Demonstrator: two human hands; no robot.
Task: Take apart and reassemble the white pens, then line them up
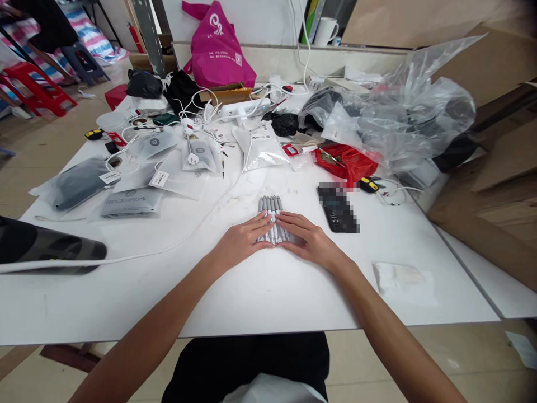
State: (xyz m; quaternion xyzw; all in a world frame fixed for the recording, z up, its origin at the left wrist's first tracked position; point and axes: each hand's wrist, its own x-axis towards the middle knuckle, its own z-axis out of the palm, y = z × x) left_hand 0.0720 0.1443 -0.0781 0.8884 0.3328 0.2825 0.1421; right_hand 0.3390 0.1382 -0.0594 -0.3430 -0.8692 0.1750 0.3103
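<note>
Silvery-grey plastic at the far ends, whitish further down: the slim pens (269,202) were lined up side by side in a snug row, flat on the smooth white table (235,296), far ends pointing away from the person. The left hand (241,238) came at the row from its left, the right hand (312,240) from its right, so the pens sat right between the two. On each hand the fingers were straight-ish and close together, tips on top of the pens, with the thumb angled off toward the near ends. The thumb tips about met there. Couldn't tell if either hand was really gripping or just resting on them.

Off to the right was a flat dark phone (338,212), part of it pixelated, and nearer the edge a thin, crinkly white packet (398,280). Frosted, floppy pouches (134,201) lay over on the left, and a big, filmy heap of clear plastic (403,112) was piled at the back right.

Fingers covered much of the pens' middles, so no exact count. The glossy black cylinder (50,243) got cut off by the left edge.
</note>
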